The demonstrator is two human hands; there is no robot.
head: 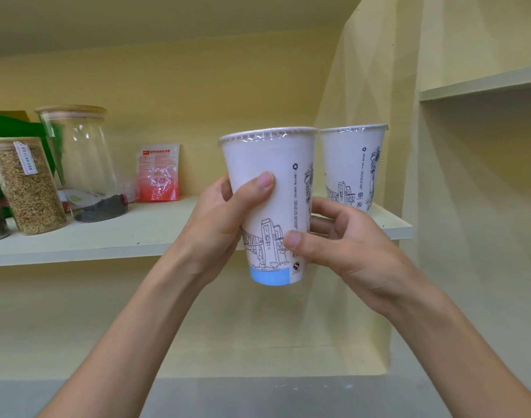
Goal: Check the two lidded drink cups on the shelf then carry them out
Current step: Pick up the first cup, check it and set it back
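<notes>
A white paper cup (pixel 265 158) with a clear film lid, a black line drawing and a blue patch at its base is held upright in front of the shelf (pixel 131 236). My left hand (pixel 219 221) grips its left side, thumb across the front. My right hand (pixel 342 242) holds its lower right side, thumb on the drawing. A second matching lidded cup (pixel 353 167) stands on the shelf just behind and to the right, partly hidden by the first cup and my right fingers.
On the shelf's left stand a jar of grain (pixel 27 188), a tall glass jar (pixel 83 164) with dark contents at its bottom, a red and white packet (pixel 158 173) against the wall and green packaging (pixel 13 125). Another shelf (pixel 481 82) sits higher on the right.
</notes>
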